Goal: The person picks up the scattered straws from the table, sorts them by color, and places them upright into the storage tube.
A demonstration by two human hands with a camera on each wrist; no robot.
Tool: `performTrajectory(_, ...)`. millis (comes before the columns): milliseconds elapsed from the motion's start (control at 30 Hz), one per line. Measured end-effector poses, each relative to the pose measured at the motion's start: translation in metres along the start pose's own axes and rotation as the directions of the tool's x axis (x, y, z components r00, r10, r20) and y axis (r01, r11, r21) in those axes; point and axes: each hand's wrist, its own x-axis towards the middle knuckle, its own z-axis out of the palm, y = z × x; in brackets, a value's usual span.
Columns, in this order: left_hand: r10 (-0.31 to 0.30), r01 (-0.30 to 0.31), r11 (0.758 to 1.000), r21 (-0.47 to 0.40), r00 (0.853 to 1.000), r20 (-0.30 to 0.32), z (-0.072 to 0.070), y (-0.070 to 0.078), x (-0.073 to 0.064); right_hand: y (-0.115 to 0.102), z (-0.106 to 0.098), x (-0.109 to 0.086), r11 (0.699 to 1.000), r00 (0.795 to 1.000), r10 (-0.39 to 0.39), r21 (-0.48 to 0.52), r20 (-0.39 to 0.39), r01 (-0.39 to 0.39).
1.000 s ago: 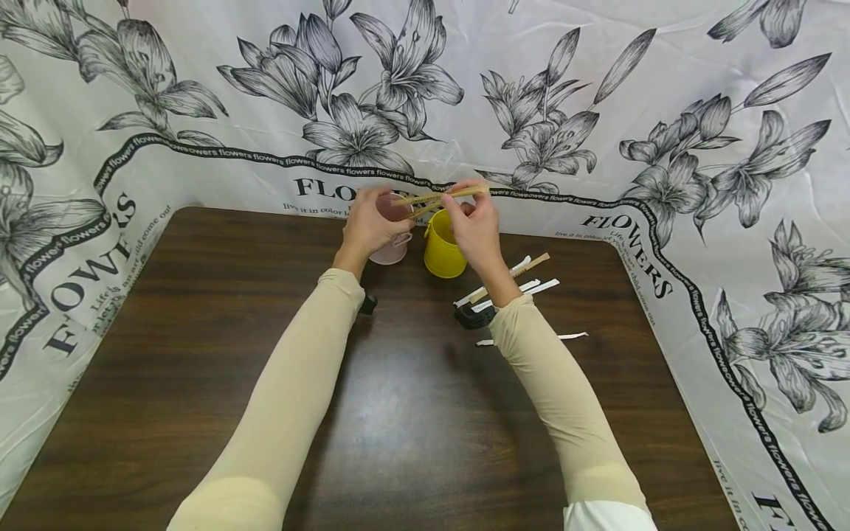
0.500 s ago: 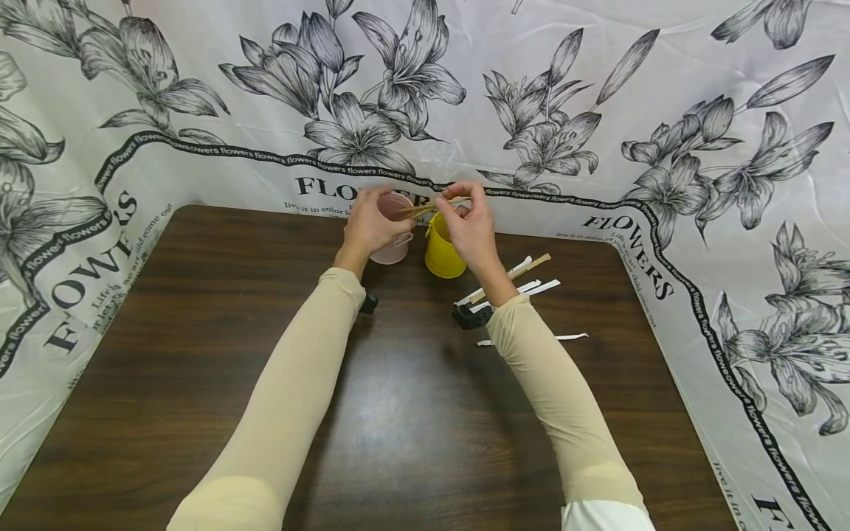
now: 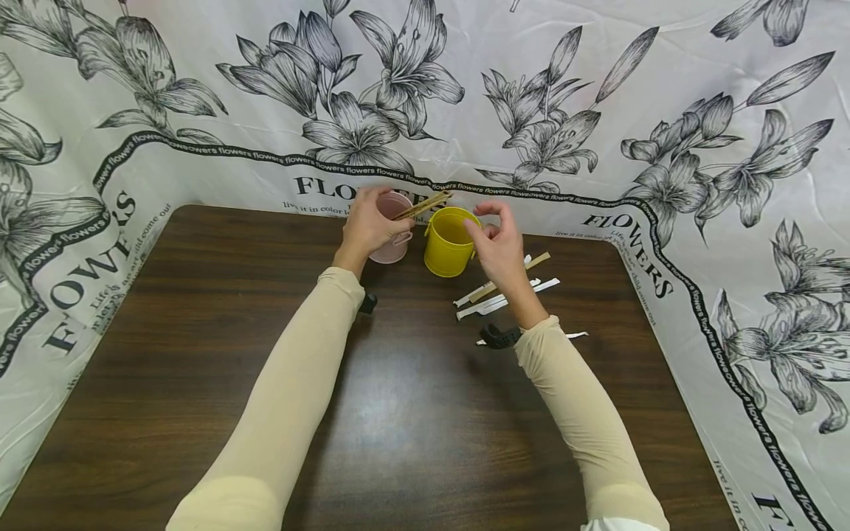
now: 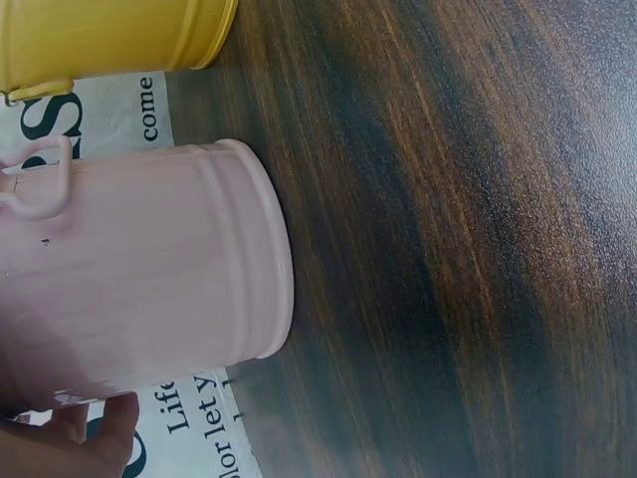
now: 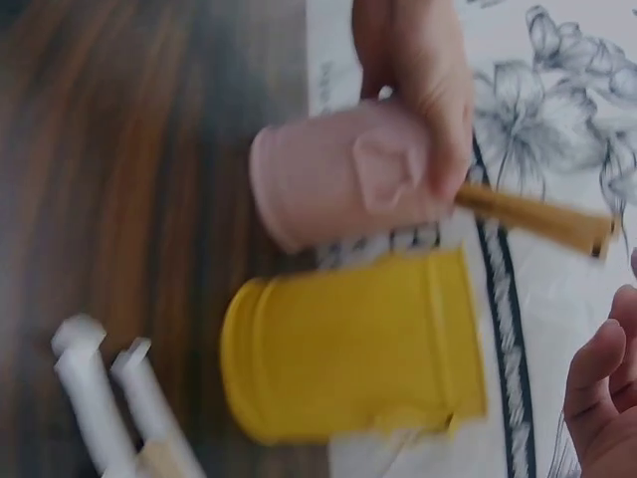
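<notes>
My left hand (image 3: 367, 225) grips the rim of a small pink bucket (image 3: 389, 254) at the back of the table. A few slim brown sticks (image 3: 425, 205) stand in it, leaning over its rim to the right. The left wrist view has the pink bucket's wall (image 4: 149, 269) up close, with fingertips at its rim. Just right of it stands a yellow bucket (image 3: 445, 257) with an open top. My right hand (image 3: 499, 249) hovers beside that bucket's rim, fingers loosely bent and nothing between them. In the right wrist view, the sticks (image 5: 542, 221) jut out past the left hand.
Several white paper-wrapped sticks (image 3: 491, 304) and a brown one (image 3: 539, 261) lie on the dark wooden table (image 3: 398, 413) below my right hand. Another white stick (image 3: 576, 335) lies nearer me, partly hidden by my wrist. A white flower-print cloth (image 3: 531, 88) hangs behind.
My right hand has let go of the brown sticks, which now lean in the pink bucket, and has drawn back right and down. The left hand keeps its hold.
</notes>
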Motion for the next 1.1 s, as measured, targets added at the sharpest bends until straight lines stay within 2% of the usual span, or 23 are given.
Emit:
performTrajectory(67,-0.003,0.003,1.000,0.001,1.000,0.000,0.000,-0.001,0.000,0.007,-0.012,-0.007,0.999,1.000,0.018,-0.035,-0.002,-0.018)
performTrajectory(300,-0.006,0.006,1.000,-0.009,1.000,0.008,0.001,-0.002,0.001,0.070,-0.053,-0.028,0.984,0.996,0.062,-0.166,-0.063,-0.072)
performTrajectory(467,-0.017,0.017,1.000,0.002,1.000,0.002,-0.001,-0.004,0.001,0.114,-0.074,-0.043,0.951,0.982,0.172,-0.248,-0.075,-0.186)
performTrajectory(567,-0.017,0.017,1.000,-0.002,1.000,0.001,-0.002,-0.004,0.001,0.133,-0.082,-0.049,0.927,0.970,0.235,-0.286,-0.066,-0.244)
performTrajectory(667,-0.009,0.009,1.000,-0.004,1.000,0.010,-0.001,-0.003,0.001,0.142,-0.087,-0.052,0.904,0.969,0.245,-0.358,-0.008,-0.232)
performTrajectory(800,-0.008,0.009,1.000,-0.005,1.000,0.011,-0.001,-0.002,0.001,0.144,-0.090,-0.052,0.880,0.970,0.209,-0.456,0.123,-0.131)
performTrajectory(867,-0.007,0.007,1.000,-0.006,1.000,0.010,-0.001,-0.001,0.001,0.144,-0.090,-0.052,0.874,0.966,0.198,-0.475,0.163,-0.099)
performTrajectory(1100,-0.008,0.008,1.000,-0.010,1.000,0.009,-0.001,0.000,0.001,0.141,-0.090,-0.047,0.873,0.951,0.200,-0.483,0.235,-0.064)
